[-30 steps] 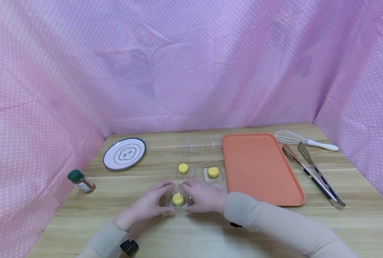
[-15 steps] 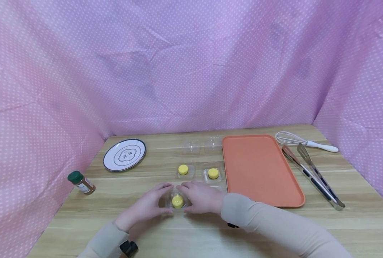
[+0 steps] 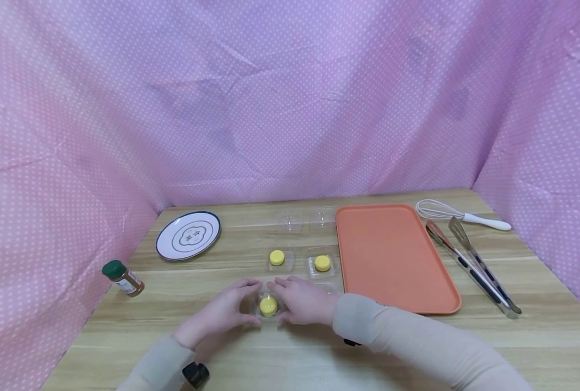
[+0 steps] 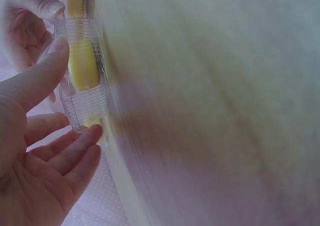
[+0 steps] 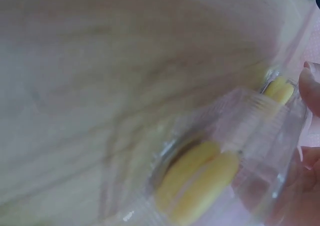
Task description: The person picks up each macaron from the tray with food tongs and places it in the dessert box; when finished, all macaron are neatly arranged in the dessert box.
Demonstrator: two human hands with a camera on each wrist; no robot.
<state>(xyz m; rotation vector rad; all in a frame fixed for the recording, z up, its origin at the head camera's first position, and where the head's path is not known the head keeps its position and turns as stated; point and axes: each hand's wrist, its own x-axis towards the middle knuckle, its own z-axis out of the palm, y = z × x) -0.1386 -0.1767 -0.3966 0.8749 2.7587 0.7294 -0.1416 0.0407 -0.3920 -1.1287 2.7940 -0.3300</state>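
Note:
In the head view, a small clear plastic box [image 3: 259,313] with a yellow macaron [image 3: 268,306] inside sits low at the middle of the table. My left hand [image 3: 216,312] holds its left side, thumb at the near corner and fingers at the far one. From the right, my right hand [image 3: 304,301] grips the other side the same way. Seen from the left wrist, the ridged box wall [image 4: 87,100] lies between the left thumb and fingers. Its macaron [image 5: 197,186] appears blurred through the plastic in the right wrist view.
Behind the hands, two more yellow macarons [image 3: 277,258] sit on clear bases. Two clear lids [image 3: 290,221] lie farther back. Right of them are an orange tray [image 3: 392,255], tongs [image 3: 480,271] and a whisk [image 3: 485,221]. A plate [image 3: 168,239] and green-capped jar [image 3: 126,279] stand left.

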